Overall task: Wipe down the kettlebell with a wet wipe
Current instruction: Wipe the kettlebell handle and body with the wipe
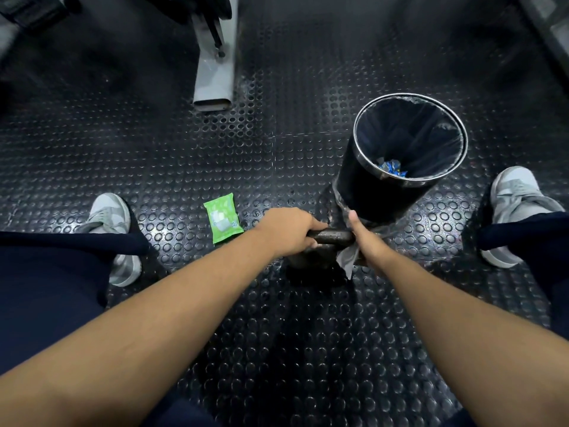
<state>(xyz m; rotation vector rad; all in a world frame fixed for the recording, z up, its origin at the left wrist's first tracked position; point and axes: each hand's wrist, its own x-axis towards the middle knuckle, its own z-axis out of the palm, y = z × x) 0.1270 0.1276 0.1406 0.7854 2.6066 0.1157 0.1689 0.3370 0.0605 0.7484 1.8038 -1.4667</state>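
Head view looks straight down on the kettlebell [320, 252], a dark iron weight that stands upright on the studded rubber floor [277, 334] between the person's feet, just in front of a black bin [363, 192]. Its handle [334, 235] runs crosswise and shines as if already damp. The left hand [289, 231] grips the left end of the handle, fingers curled fully round the bar, and steadies the weight. The right hand [366, 241] is at the right end, where it presses a grey wet wipe [346, 261] against the handle's corner. Its thumb [353, 218] points away along the top, its other fingers are hidden under the hand, and a loose tail of the wipe hangs down beside the bell's body. The step in hand looks like wiping the handle and its right shoulder. To do it well, the wipe should be wrapped all the way round the bar and drawn along it with firm pressure. The left hand should then shift so that the part beneath it also gets cleaned. After that the round body and the underside need passes with a fresh fold of the wipe. The weight could tip against the bin if pushed sideways, so the steadying grip matters. A green packet of wipes [223, 221] lies flat on the floor to the left of the kettlebell, near the left shoe [110, 211]. The bin's open mouth shows a liner and some blue scraps.
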